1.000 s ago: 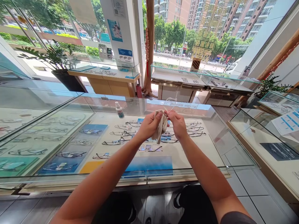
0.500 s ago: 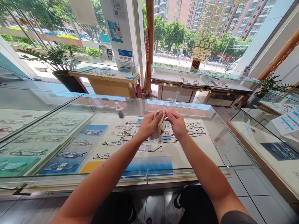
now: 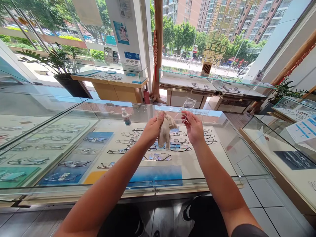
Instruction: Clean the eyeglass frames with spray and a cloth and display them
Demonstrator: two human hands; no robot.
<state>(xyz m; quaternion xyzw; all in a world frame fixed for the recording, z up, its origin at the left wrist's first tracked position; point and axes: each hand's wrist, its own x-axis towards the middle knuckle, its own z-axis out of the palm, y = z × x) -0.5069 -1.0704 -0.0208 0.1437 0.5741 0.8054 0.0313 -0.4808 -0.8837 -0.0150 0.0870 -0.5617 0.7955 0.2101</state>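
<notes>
Head view: outstretched right hand [image 3: 194, 129] pinches glasses [image 3: 189, 103] (exact grip unclear)

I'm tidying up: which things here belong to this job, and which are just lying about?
Job:
beige fabric cloth, in left hand
clear-framed eyeglasses, in right hand
probably white plastic bottle

Lying about:
displayed dark-framed eyeglasses
blue rectangular card

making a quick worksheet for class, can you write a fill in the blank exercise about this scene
1. The ____ grips the beige cloth.
2. The fingers of the right hand hold a clear-framed pair of ____.
3. Not lying on its side, the white bottle stands ____ on the glass display case.

Missing words: left hand; glasses; upright.
</notes>
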